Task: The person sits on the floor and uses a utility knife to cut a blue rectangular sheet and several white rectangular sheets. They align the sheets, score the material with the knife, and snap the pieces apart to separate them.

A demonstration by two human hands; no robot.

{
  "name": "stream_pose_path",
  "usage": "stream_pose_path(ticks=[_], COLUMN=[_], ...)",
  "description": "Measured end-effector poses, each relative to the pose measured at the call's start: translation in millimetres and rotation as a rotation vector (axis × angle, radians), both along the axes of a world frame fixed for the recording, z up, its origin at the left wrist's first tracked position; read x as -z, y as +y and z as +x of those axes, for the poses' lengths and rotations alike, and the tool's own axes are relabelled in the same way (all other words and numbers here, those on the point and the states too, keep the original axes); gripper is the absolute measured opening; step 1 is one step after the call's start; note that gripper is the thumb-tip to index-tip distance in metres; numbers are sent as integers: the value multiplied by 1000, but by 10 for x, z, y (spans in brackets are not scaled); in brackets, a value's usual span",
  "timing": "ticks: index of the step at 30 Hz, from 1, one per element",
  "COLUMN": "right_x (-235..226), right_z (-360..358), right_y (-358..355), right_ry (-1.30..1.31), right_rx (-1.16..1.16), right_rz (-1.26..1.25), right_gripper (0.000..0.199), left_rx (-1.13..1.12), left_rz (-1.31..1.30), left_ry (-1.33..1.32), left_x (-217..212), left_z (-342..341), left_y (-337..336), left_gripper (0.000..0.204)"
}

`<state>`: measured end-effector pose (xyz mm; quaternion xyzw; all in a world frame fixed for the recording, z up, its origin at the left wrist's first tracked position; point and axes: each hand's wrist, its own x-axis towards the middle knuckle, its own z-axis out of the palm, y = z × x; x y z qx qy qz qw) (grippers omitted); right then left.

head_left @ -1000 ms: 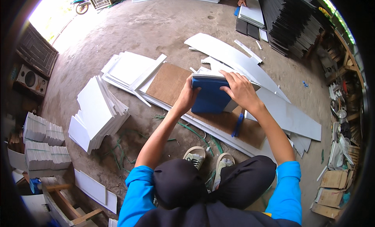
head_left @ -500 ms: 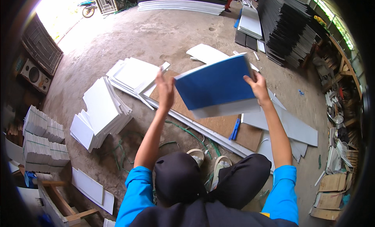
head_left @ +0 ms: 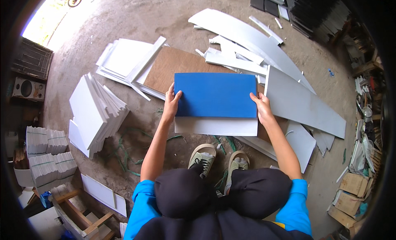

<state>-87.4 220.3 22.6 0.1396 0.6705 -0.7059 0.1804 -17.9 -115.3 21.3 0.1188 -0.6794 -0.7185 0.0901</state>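
Blue sheet point(head_left: 215, 95), 1, held over brown board point(head_left: 175, 68), 1; white sheet point(head_left: 216, 126), 1 visible, projecting beneath blue sheet's near edge; left hand point(head_left: 170, 104), 1, right hand point(head_left: 263, 106), 1: fingers grasping blue sheet's opposite side edges, thumbs on upper face; shoes point(head_left: 203, 158), 2

It's a wkshp: concrete flr point(head_left: 136, 17), stacked white sheets point(head_left: 90, 104) mid-L of frame, offcuts point(head_left: 236, 61) upper ctr, tied bundles point(head_left: 43, 170) lower L.
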Motion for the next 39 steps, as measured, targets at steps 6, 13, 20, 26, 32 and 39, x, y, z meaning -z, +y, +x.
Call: stream_pose_path(ticks=[6,13,20,26,32,39], right_x=[440,193,105,42,50,55], right_z=[-46,-182,-195,-184,-220,-238], right_y=[-226,-400,-598,-639,-637,-628], right_ry=[184,381,462,429,395,388], right_rx=[-6,14,-65,-140,-130,-153], right_rz=[397,565,720,780,803,789], right_gripper=[58,57,55,51,54,56], left_rx=[-21,-77,-87,-82,-101,327], left_rz=[-342,-676,-829,-779,-1388,-1213], left_ry=[-207,-359,-252,-223,-68,24], left_x=[535,452,463,422,164,251], left_z=[-179,-205,-233,-216,-533,-1013], left_y=[-146,-102,-30,-19,225,637], left_gripper=[49,48,52,54,61,53])
